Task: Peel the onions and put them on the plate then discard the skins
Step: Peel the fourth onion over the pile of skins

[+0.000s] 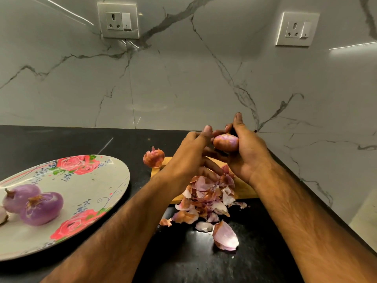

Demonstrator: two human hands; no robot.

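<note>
While right hand (246,152) grips onion (226,142), plate (98,180) (floral) holds peeled onions (41,208).

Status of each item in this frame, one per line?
held onion: skin partly on, gripped by right hand
left hand: pinching held onion
second onion: unpeeled, at cutting board corner
peeled onions: lying on plate
skins: piled on cutting board and counter
</note>
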